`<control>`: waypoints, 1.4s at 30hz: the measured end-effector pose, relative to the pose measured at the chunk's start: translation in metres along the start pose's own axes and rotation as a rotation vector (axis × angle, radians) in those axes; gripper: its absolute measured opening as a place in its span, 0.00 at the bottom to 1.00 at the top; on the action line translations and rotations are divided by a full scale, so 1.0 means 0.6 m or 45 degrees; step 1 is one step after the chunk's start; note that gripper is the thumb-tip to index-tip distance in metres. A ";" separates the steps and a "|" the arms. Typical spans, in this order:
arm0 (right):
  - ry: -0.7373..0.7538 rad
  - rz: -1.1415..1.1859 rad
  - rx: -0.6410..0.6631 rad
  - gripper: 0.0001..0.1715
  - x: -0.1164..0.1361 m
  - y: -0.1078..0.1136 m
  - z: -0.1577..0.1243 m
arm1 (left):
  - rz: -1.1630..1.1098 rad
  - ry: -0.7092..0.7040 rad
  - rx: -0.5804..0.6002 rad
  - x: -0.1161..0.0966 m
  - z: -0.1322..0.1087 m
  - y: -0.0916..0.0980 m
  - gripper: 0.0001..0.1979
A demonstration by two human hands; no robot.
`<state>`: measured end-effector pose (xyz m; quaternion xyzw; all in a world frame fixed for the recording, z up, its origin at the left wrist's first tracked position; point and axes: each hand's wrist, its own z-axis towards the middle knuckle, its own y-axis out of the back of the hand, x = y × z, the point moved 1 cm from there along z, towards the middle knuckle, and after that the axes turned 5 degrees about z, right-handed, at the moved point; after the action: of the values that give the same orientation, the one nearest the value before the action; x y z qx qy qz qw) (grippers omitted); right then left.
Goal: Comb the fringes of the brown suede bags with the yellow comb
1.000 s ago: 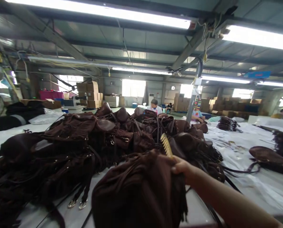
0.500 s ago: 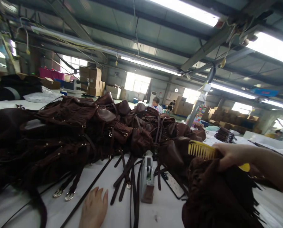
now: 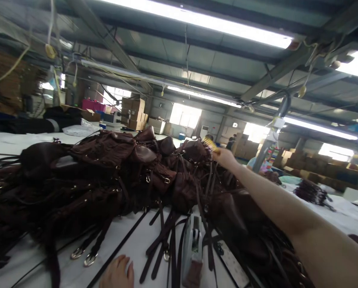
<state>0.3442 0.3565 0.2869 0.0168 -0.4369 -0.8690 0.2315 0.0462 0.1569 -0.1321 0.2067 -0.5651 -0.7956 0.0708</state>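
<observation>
Your right hand (image 3: 225, 159) is out at full reach over the pile, fingers closed round one end of a yellow comb (image 3: 209, 145). The comb sits by the right edge of a dark brown bag (image 3: 193, 150) on the far side of the heap. Blur there: you can't tell whether the teeth touch the bag, or whether your fingers also have hold of it.

Step in hand, as I judge it: handling that far bag at the top of the pile of bags (image 3: 127, 172), comb kept in your grip.

Your left hand (image 3: 118, 274) is low at the frame's bottom edge, partly cut off. Fingers loosely bent, thumb apart, nothing visible in its hold. A long strap (image 3: 118, 247) runs just beside it across the white desk (image 3: 131, 236); the tape dispenser (image 3: 192, 250) stands to its right, a phone-like slab (image 3: 233, 262) beyond.

Any move from here calls for care, I'd say: lift the comb clear of fringe and straps, and bring your forearm back high over the nearer bags.
</observation>
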 end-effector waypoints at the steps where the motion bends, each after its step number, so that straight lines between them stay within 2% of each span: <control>1: 0.048 0.020 0.149 0.10 0.004 -0.049 -0.038 | 0.002 0.006 0.003 -0.002 -0.002 0.004 0.21; 4: 0.068 0.071 0.505 0.07 -0.004 -0.175 -0.153 | -0.026 0.000 -0.049 -0.008 -0.008 0.017 0.20; 6: 0.019 0.104 0.633 0.05 -0.021 -0.231 -0.205 | -0.054 -0.023 -0.093 -0.011 -0.012 0.023 0.20; 8: -0.055 0.135 0.680 0.07 -0.038 -0.271 -0.224 | -0.070 -0.039 -0.120 -0.012 -0.014 0.026 0.20; 10: -0.137 0.162 0.677 0.09 -0.051 -0.303 -0.216 | -0.079 -0.048 -0.129 -0.012 -0.014 0.026 0.20; 13: -0.242 0.201 0.637 0.14 -0.053 -0.348 -0.178 | -0.112 -0.051 -0.141 -0.012 -0.015 0.026 0.20; 16: -0.301 0.288 0.585 0.31 -0.036 -0.389 -0.145 | -0.147 -0.036 -0.165 -0.010 -0.015 0.023 0.20; 18: -0.334 0.378 0.563 0.45 -0.017 -0.412 -0.137 | -0.161 -0.030 -0.173 -0.008 -0.014 0.018 0.20; 19: -0.354 0.428 0.562 0.48 -0.007 -0.423 -0.138 | -0.166 -0.025 -0.176 -0.006 -0.013 0.016 0.20; 20: -0.377 0.481 0.568 0.47 0.003 -0.433 -0.140 | -0.170 -0.020 -0.178 -0.005 -0.012 0.014 0.20; 22: -0.432 0.594 0.591 0.34 0.025 -0.446 -0.148 | -0.175 -0.012 -0.180 -0.004 -0.011 0.012 0.19; 24: -0.496 0.715 0.607 0.18 0.047 -0.449 -0.151 | -0.179 -0.013 -0.181 -0.004 -0.011 0.013 0.20; 25: -0.528 0.778 0.608 0.14 0.057 -0.445 -0.151 | -0.181 -0.015 -0.181 -0.004 -0.012 0.014 0.20; 29: -0.601 1.049 0.559 0.12 0.099 -0.396 -0.144 | -0.200 -0.028 -0.178 -0.010 -0.013 0.024 0.21; 32: -0.565 1.256 0.526 0.09 0.139 -0.344 -0.175 | -0.270 -0.017 -0.162 -0.012 -0.011 0.031 0.23; 35: -0.492 1.443 0.548 0.10 0.184 -0.303 -0.258 | -0.507 0.022 -0.082 -0.009 -0.016 0.044 0.28; 37: -0.434 1.553 0.550 0.13 0.210 -0.285 -0.329 | -0.725 0.109 -0.072 -0.007 -0.032 0.066 0.32; 39: -0.406 1.580 0.558 0.15 0.229 -0.272 -0.400 | -0.787 0.158 -0.195 -0.008 -0.061 0.104 0.36; 42: -0.505 1.398 0.679 0.19 0.246 -0.253 -0.488 | -0.571 -0.019 -0.465 -0.017 -0.118 0.167 0.46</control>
<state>0.2214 0.1526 0.0150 -0.3135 -0.6176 -0.4719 0.5455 0.0721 0.0634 -0.0560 0.3043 -0.3531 -0.8815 -0.0751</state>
